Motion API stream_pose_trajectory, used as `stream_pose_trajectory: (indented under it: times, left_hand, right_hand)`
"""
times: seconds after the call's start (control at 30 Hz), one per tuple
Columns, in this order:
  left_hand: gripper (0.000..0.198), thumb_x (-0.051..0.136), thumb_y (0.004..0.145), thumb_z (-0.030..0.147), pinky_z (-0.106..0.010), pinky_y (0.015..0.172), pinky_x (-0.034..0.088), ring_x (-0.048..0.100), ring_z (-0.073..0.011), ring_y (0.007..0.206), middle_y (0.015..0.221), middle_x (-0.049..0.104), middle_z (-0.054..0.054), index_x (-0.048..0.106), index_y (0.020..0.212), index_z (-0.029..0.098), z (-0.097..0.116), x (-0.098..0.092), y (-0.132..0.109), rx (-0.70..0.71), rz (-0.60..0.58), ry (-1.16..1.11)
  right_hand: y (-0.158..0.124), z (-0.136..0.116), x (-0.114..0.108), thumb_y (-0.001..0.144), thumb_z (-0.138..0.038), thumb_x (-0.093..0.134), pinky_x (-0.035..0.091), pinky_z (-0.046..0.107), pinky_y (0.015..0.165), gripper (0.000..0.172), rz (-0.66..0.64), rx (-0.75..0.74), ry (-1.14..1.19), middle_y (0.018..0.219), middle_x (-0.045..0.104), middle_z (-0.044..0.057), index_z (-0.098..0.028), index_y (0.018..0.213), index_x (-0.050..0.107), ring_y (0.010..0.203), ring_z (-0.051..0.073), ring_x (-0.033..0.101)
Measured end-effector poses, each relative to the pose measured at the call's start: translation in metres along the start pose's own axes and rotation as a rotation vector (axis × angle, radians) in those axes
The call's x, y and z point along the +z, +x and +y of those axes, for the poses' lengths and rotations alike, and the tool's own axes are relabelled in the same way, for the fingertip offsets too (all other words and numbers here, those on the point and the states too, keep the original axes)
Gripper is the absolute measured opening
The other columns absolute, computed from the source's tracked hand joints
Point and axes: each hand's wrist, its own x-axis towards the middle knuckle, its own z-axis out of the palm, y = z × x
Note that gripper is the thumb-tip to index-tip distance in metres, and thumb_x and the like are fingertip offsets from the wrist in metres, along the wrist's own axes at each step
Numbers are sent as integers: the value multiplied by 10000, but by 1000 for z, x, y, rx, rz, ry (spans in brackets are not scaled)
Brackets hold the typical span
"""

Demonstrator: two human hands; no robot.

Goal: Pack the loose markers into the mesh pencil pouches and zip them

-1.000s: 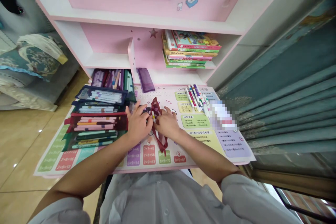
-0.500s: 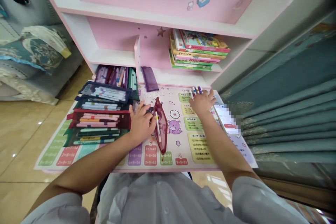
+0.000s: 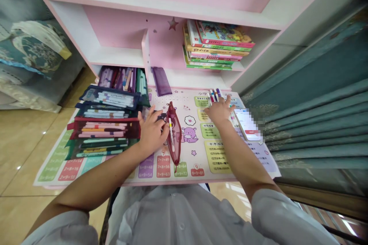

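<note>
Because the loosely curled left hand (image 3: 152, 134) only rests against the red mesh pouch (image 3: 174, 141), its marker (image 3: 171, 134) could roll out; the open, seemingly empty right hand (image 3: 220, 111) could scatter the pens (image 3: 215, 95) just ahead of it.

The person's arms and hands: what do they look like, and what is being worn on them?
The left hand and right hand are bare, with no gloves. The forearms are bare too, and loose pale shirt sleeves end near the elbows.

Sheer mesh cloth pencil pouch (image 3: 176, 143)
</note>
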Motion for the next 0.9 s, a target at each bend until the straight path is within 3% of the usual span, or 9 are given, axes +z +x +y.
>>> stream_pose_trajectory:
  times: [0.23,0.37,0.47,0.67,0.9]
  left_hand:
    - [269,529,893,249,-682,1137,129,450,-346,1361,1238,673,-59,634,650,202,1,0,0,-1,6,14]
    - [277,516,900,241,-682,1138,128,440,-348,1370,1246,671,-60,637,654,198,2,-2,1,1,0,17]
    - [280,503,902,237,-685,1143,111,425,-358,1379,1253,665,-73,659,674,195,2,-3,1,-9,-19,14]
    - [287,488,915,254,-703,1132,114,403,-368,1391,1286,647,-84,667,700,192,2,-4,1,-19,-59,16]
    - [290,504,902,245,-696,1137,113,416,-373,1379,1260,661,-82,671,672,189,1,-4,2,-24,-49,15]
  right_hand:
    - [-32,-24,-24,741,-272,604,245,645,1095,162,217,-206,323,1481,460,138,-151,682,695,1453,387,217]
    - [-70,-42,-44,705,-232,638,267,543,1148,129,210,-432,636,1416,544,105,-184,585,637,1447,336,299]
    - [-99,-53,-54,670,-198,660,274,511,1163,116,140,-568,768,1422,544,99,-194,563,615,1467,320,282]
    - [-129,-71,-55,659,-204,679,276,588,1129,161,-101,-597,687,1463,504,125,-190,525,591,1482,349,244]
    - [-126,-76,-57,697,-243,639,236,613,1125,144,-179,-579,480,1497,467,129,-176,570,647,1499,348,180]
